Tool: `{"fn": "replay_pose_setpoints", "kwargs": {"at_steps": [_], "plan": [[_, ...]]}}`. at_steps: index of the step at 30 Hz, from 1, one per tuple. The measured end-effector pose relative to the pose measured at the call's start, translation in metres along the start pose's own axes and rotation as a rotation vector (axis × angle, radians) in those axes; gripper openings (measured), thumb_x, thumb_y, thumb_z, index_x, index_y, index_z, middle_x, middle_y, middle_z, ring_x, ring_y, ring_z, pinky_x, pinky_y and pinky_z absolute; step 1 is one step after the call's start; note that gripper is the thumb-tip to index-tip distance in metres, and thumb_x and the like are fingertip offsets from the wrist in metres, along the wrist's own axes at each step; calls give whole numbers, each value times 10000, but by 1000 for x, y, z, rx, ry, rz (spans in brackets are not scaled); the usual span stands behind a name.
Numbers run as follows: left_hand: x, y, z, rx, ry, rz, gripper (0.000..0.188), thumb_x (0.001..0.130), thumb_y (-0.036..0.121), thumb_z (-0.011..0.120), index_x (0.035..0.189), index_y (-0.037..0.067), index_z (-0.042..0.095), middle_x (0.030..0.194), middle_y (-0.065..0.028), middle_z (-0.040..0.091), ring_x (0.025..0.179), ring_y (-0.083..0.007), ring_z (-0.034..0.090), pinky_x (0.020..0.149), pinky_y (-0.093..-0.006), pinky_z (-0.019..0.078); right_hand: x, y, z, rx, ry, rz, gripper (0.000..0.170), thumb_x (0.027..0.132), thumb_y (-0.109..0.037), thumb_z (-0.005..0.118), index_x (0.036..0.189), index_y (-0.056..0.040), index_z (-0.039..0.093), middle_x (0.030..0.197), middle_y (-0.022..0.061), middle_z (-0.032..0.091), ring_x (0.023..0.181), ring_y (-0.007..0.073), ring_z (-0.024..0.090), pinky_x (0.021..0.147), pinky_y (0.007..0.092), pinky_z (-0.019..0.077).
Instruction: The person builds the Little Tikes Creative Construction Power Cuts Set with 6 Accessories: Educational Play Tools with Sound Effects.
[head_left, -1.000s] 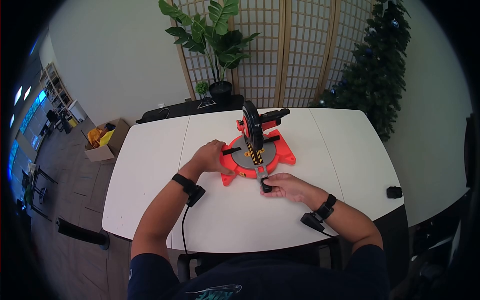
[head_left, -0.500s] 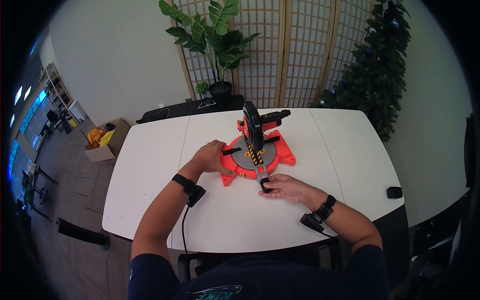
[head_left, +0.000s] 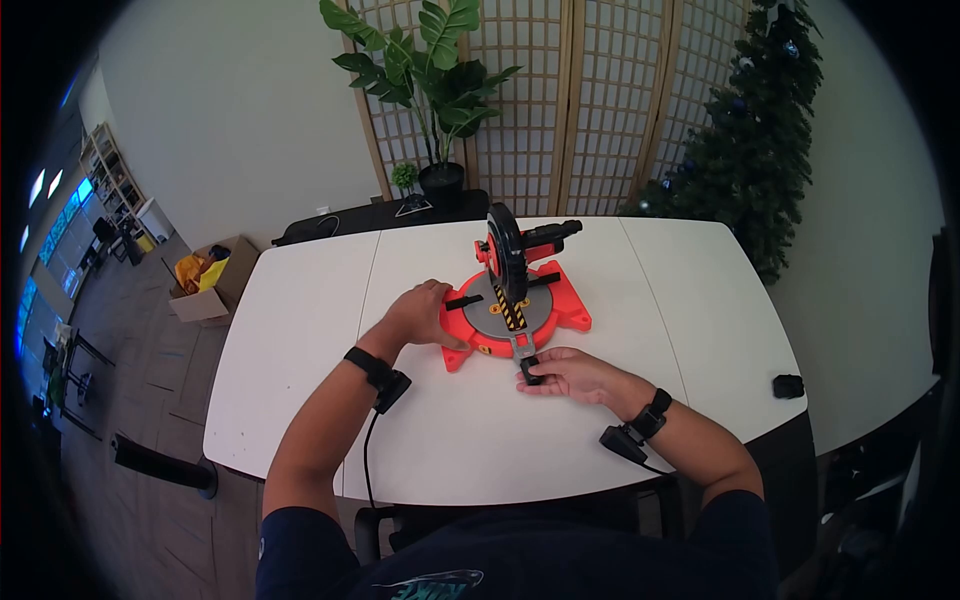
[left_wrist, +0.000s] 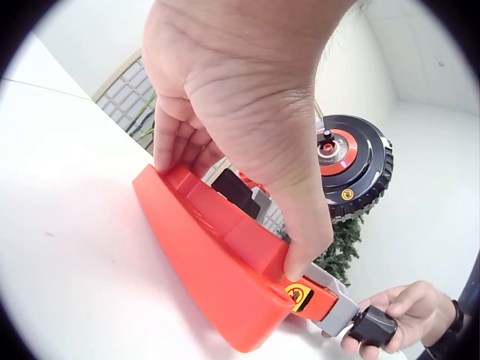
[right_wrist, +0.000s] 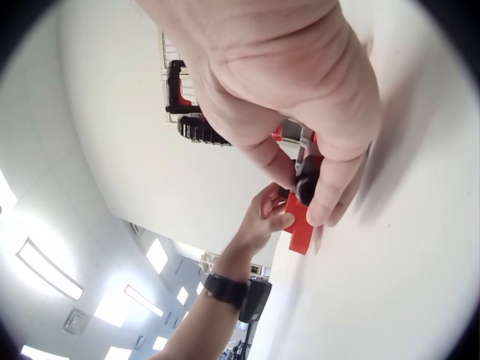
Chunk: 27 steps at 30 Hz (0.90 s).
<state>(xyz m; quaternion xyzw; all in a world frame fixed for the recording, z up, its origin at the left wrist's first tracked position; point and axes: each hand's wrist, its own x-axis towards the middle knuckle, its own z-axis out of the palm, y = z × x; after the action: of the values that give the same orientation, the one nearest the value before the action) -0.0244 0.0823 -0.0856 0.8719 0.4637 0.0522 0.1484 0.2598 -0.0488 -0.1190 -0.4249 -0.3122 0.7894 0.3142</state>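
A toy miter saw [head_left: 568, 300], with a red base, grey round turntable [head_left: 482, 318] and black toothed blade [head_left: 508, 255], stands on the white table. My left hand [head_left: 412, 315] grips the left part of the red base; in the left wrist view its thumb [left_wrist: 304, 251] presses the front edge near a yellow sticker, and the fingers reach over behind. At the front, my right hand [head_left: 572, 378] pinches the black knob [left_wrist: 373, 327] on the grey arm between thumb and fingers. A yellow-black striped strip [head_left: 509, 310] runs across the turntable under the blade.
On the white table [head_left: 300, 330], a small black object [head_left: 788, 386] lies at the right edge. Behind stand a potted plant [head_left: 440, 180], a lattice screen [head_left: 600, 100] and a decorated tree [head_left: 745, 150]. A cardboard box [head_left: 235, 280] sits beyond the left edge.
My right fingers have shifted slightly on the black knob. The left hand and the saw stay where they were.
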Motion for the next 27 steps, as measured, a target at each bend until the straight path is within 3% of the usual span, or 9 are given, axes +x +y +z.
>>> {"fn": "replay_pose_setpoints", "kwargs": {"at_steps": [11,20,22,27], "plan": [[-2,3,-3,-4,-4,-2,1119,499,584,864,1351,-61,532,1308,-210,599,1217,-339,591,1053,-385,478,-3,-3,-2,28,5,-4,261,979,-75,639,1174,72,546,1166,141,612,1096,277,682,1033,350,559],[-1,0,1,-3,-1,8,1124,499,595,865,1351,-59,532,1312,-202,597,1213,-335,594,1053,-385,479,3,3,-9,-81,-16,-43,257,970,-88,657,1170,60,595,1140,143,651,1066,237,688,999,344,574],[0,-5,6,-6,95,62,1104,487,631,857,1290,-72,575,1213,-206,637,1120,-336,638,988,-378,513,4,2,-11,-58,-59,-39,252,967,-94,664,1166,51,609,1137,132,661,1066,220,685,996,338,574],[3,-11,10,17,97,83,1110,484,632,859,1290,-75,574,1208,-210,637,1115,-341,639,984,-380,513,2,-1,-6,-95,0,-15,250,968,-104,667,1163,44,616,1128,120,667,1057,194,676,999,330,570]]}}
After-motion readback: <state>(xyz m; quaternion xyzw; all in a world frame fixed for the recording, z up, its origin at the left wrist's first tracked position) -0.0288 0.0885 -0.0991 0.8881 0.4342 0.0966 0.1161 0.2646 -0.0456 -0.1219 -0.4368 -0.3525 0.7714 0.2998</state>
